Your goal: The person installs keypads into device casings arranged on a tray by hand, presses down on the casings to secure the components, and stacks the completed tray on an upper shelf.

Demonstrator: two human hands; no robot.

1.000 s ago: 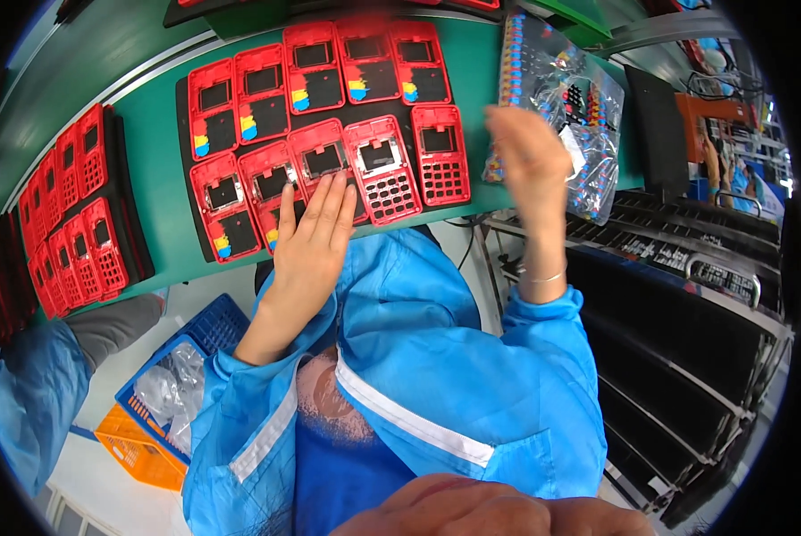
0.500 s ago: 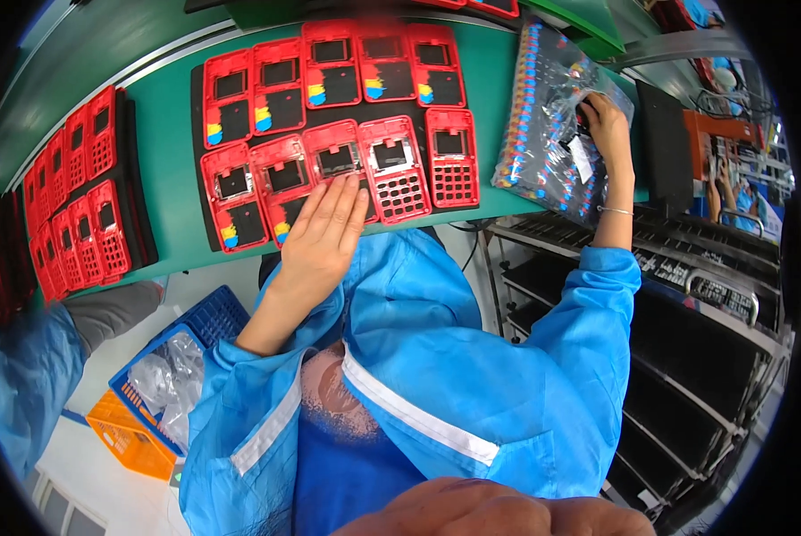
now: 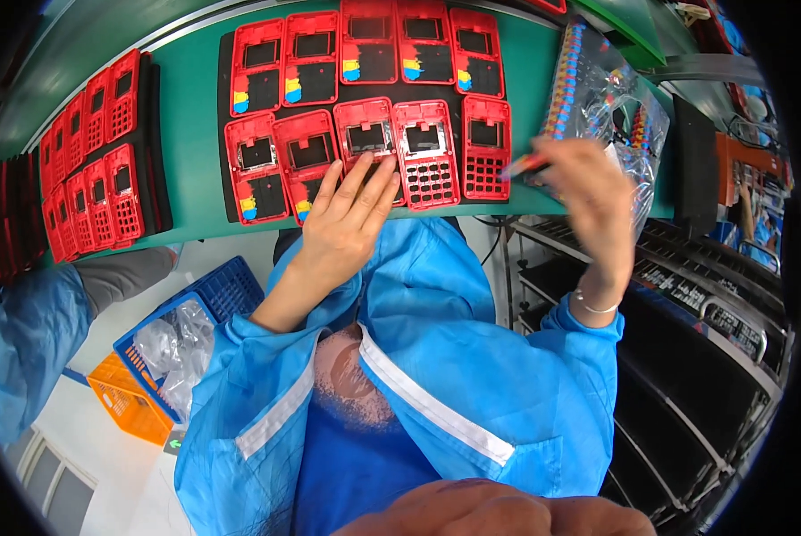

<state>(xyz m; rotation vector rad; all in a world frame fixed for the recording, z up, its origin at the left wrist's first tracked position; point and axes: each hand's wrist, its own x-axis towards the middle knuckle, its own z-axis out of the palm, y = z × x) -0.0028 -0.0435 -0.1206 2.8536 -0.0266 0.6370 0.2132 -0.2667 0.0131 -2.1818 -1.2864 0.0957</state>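
Note:
My left hand [image 3: 339,230] lies flat, fingers stretched, over a red handheld-device housing [image 3: 363,116] in the near row. Its lower half is hidden under the fingers. Blurred by motion, my right hand [image 3: 590,192] pinches a small keypad piece [image 3: 527,164] with red and blue parts, just right of another red housing [image 3: 486,134] with open key holes. Several housings, such as the red housing [image 3: 257,161] at the near left, carry black keypads with red, yellow and blue keys. A clear plastic bag [image 3: 588,89] of coloured keypads lies beyond my right hand.
More red housings [image 3: 96,192] sit on a black mat at the left of the green table [image 3: 190,134]. Below are a blue crate [image 3: 230,290] with plastic bags and an orange crate [image 3: 119,393]. A metal rack [image 3: 686,375] stands at right; another person's blue sleeve [image 3: 29,348] shows at left.
My right hand has come out of the plastic bag, moving left and nearer with a keypad piece. My left hand stays on the same housing. The whole view has shifted slightly.

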